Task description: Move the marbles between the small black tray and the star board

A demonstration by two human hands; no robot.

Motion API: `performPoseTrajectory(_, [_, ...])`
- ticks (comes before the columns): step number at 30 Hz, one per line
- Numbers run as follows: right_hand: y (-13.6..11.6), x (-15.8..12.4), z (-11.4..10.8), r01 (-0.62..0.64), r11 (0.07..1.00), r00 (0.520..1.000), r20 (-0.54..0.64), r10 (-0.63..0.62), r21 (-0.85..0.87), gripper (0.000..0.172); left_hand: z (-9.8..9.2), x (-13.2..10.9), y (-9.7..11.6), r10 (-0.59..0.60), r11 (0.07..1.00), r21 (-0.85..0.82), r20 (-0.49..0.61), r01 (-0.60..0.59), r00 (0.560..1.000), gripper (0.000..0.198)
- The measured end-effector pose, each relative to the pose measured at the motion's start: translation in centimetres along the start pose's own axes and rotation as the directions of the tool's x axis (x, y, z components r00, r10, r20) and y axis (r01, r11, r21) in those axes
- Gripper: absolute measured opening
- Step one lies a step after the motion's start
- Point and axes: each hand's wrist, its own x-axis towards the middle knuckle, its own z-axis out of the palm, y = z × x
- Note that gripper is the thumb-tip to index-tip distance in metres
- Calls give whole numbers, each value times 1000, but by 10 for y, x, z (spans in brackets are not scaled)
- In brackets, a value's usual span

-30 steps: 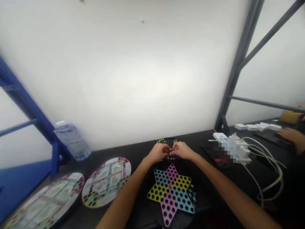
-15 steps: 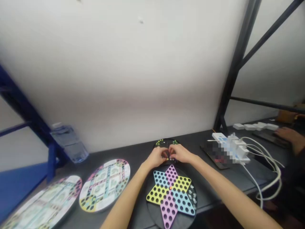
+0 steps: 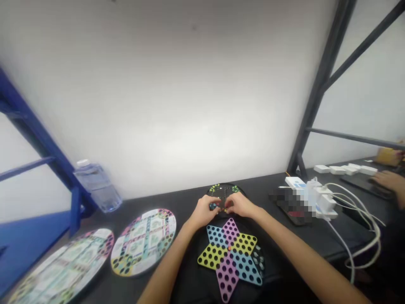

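A round black tray (image 3: 224,191) with small coloured pegs sits at the back of the dark table. Both hands meet over its near edge. My left hand (image 3: 204,210) is curled, fingertips among the pegs. My right hand (image 3: 241,205) is also curled, fingertips pinched close to the left one. What either pinch holds is too small to make out. Just in front of the hands lies a star-shaped board (image 3: 228,256) with yellow, blue and pink points full of holes, on a round black base.
Two round patterned game boards (image 3: 144,241) (image 3: 60,267) lie at the left. A clear water bottle (image 3: 98,185) stands by a blue frame. White adapters and cables (image 3: 325,199) sit at the right, beside a grey post. Another person's hand (image 3: 387,180) rests at far right.
The view has shifted slightly. Both hands stay together over the black tray, with only small finger movements among the pegs.
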Motion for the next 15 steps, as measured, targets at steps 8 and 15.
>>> performPoseTrajectory(8, [6, 1, 4, -28, 998, 1000, -6, 28, 47, 18, -2, -25, -2, -41, 998, -44, -81, 38, 996, 25])
performPoseTrajectory(15, [11, 0, 3, -38, 995, 999, -8, 39, 96, 18, -3, -33, -8, -67, 997, -30, -76, 65, 995, 21])
